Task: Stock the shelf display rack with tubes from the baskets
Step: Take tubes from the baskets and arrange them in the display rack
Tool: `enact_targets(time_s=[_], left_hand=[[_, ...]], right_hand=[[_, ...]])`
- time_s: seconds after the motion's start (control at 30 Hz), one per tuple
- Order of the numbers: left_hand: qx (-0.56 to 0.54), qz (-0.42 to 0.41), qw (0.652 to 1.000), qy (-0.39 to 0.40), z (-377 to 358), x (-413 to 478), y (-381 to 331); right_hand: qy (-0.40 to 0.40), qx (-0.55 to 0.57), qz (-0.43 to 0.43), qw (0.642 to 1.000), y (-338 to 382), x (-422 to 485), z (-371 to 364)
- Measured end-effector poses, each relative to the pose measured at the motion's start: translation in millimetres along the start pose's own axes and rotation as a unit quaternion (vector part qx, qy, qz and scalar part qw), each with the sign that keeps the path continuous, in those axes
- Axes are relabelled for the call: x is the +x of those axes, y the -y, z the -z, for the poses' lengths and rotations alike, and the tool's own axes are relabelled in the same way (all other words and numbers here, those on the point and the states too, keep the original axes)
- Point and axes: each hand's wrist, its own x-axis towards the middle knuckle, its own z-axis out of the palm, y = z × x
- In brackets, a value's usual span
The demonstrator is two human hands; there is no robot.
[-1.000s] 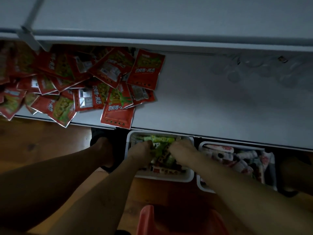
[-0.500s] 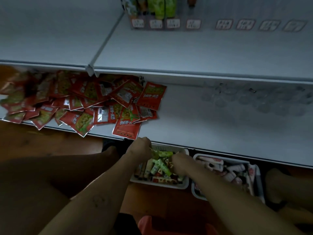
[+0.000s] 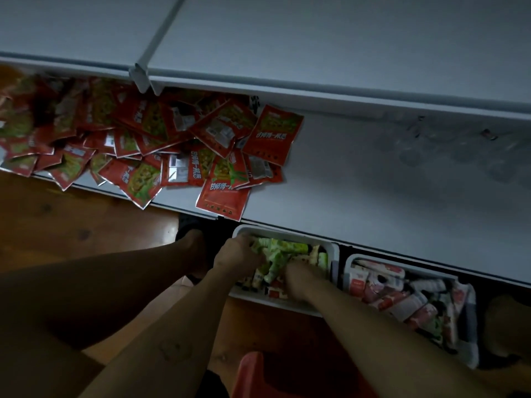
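In the white basket (image 3: 335, 255) below the front edge of the shelf (image 3: 373, 196), green tubes (image 3: 277, 252) are gripped by the left hand (image 3: 237, 258); whether the right hand (image 3: 301, 278) is pinching any cannot be told.

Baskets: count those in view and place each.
2. The left basket, with green tubes, sits below the shelf edge; the right basket stands beside it. Others may be hidden.
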Motion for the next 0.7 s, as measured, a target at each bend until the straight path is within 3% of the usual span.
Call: enact_targets(time_s=[0.13, 0.27, 0.47, 0.7], left_hand=[[0.004, 0.015, 1.0, 0.016, -3, 3, 7], [0.02, 0.011, 0.999, 0.026, 5, 3, 7], [0.046, -0.08, 0.996, 0.011, 50, -12, -23], [0.106, -0.191, 0.974, -0.066, 145, -61, -92]], right_hand=[[-0.048, -0.035, 0.017, 0.998, -2, 6, -3], [-0.117, 0.07, 0.026, 0.99, -12, 1, -12], [-0.148, 0.213, 0.105, 0.96, -3, -29, 20], [-0.283, 0.316, 0.153, 0.892, 16, -83, 82]])
